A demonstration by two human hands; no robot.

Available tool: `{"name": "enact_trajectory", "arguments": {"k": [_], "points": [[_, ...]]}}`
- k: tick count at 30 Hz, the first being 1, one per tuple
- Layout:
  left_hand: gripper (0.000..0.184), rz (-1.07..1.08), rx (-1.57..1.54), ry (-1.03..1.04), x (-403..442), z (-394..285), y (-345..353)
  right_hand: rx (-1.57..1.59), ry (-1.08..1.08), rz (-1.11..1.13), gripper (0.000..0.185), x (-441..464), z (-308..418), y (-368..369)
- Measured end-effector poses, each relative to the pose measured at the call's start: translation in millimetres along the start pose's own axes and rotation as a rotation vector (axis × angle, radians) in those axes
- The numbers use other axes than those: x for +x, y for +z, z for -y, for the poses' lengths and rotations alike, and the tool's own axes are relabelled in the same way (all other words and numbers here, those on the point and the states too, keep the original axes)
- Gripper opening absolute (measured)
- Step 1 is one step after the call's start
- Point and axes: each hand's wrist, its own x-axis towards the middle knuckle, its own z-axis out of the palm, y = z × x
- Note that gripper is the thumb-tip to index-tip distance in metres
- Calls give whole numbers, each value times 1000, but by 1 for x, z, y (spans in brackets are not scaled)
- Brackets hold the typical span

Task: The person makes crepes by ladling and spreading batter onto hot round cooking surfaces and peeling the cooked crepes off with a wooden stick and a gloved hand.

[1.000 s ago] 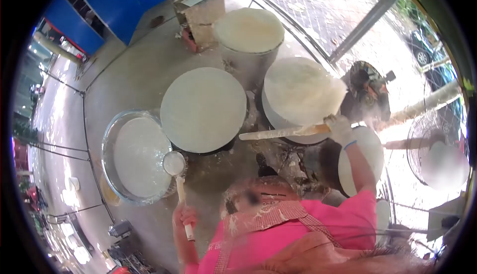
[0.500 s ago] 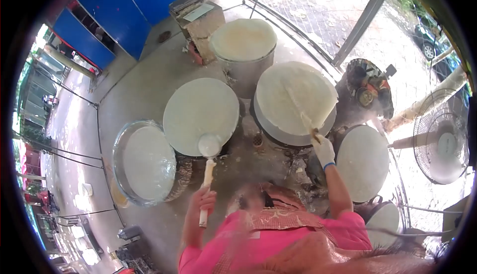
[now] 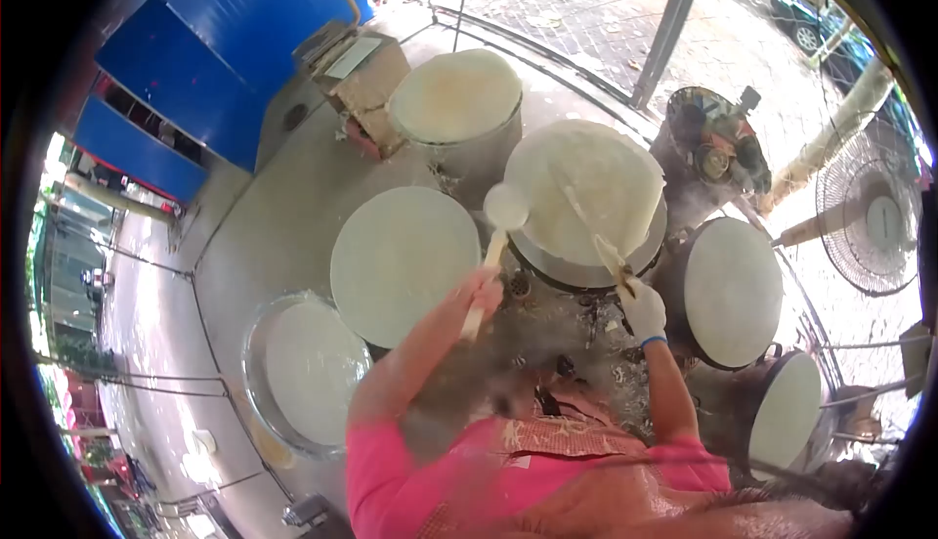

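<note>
My left hand (image 3: 479, 293) is closed around the pale handle of a ladle (image 3: 506, 207). The ladle's round bowl hangs at the left edge of a round cooking surface (image 3: 596, 273), which bears a thin white sheet (image 3: 621, 172). My right hand (image 3: 642, 311), in a white glove with a blue band at the wrist, grips a long, thin stick (image 3: 578, 205). Its far part lies across the sheet, whose lower edge sits above the rim of the cooking surface. Left of the ladle is another round pale surface (image 3: 405, 260).
A wide basin (image 3: 256, 368) of white liquid stands at the lower left. A drum with a round top (image 3: 456, 94) is at the back. Other round covers (image 3: 733, 290) are on my right, near a fan (image 3: 882, 221) and a bin of odds and ends (image 3: 718, 148).
My left hand has carried the ladle up and right, from over the left round surface to the edge of the right one. My right hand still holds the stick; the view has shifted.
</note>
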Motion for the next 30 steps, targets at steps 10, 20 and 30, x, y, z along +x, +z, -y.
{"name": "enact_trajectory", "arguments": {"k": [10, 20, 30], "points": [[17, -392, 209, 169, 204, -46, 19, 539, 273, -43, 35, 3, 11, 46], [25, -446, 99, 203, 181, -48, 5, -230, 53, -21, 25, 9, 37, 22], [29, 127, -187, -91, 98, -97, -21, -54, 151, 70, 27, 6, 58, 15]]}}
